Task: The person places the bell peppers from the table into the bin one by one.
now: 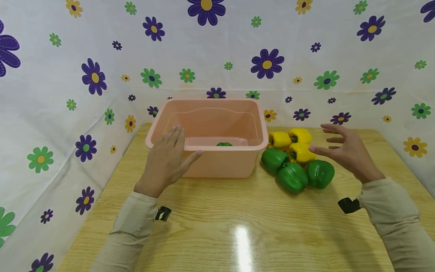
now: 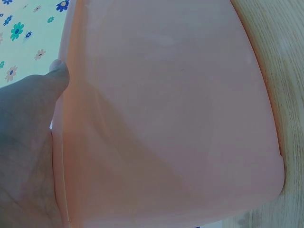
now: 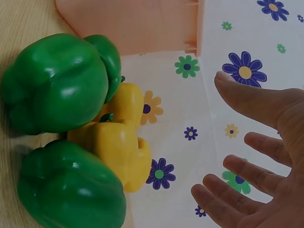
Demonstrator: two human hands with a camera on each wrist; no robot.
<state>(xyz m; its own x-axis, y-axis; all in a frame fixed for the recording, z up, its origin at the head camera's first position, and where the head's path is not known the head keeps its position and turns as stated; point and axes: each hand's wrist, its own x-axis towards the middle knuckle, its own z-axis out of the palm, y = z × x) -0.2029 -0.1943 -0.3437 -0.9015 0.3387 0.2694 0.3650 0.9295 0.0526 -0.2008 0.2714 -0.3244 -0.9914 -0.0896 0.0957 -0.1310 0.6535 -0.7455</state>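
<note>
- The left hand [image 1: 165, 158] rests on the near rim of a pink rectangular plastic bin [image 1: 214, 165], toward its left corner; its fingers lie straight and close together over the rim, the thumb spread away along it, gripping nothing.
- The right hand [image 1: 350, 153] hangs above the table to the right of the peppers, thumb and gently bent fingers well apart (the right wrist view shows a clear gap to the nearest pepper), and has hold of nothing.
- Three glossy green bell peppers [image 1: 292, 178] lie in a cluster on the table, just beside the bin's right side.
- Behind them, glossy yellow bell peppers [image 1: 301, 152] are bunched close; at least three show, the rest partly hidden.
- Inside the bin, the top of another green pepper [image 1: 224, 144] peeks over the near rim; how much more lies there cannot be told.
- The table [image 1: 272, 226] has a light wood-grain top, and a white cloth printed with purple, green and yellow flowers [image 1: 340, 62] hangs behind it.
- Beige long sleeves [image 1: 391, 211] cover both forearms.
</note>
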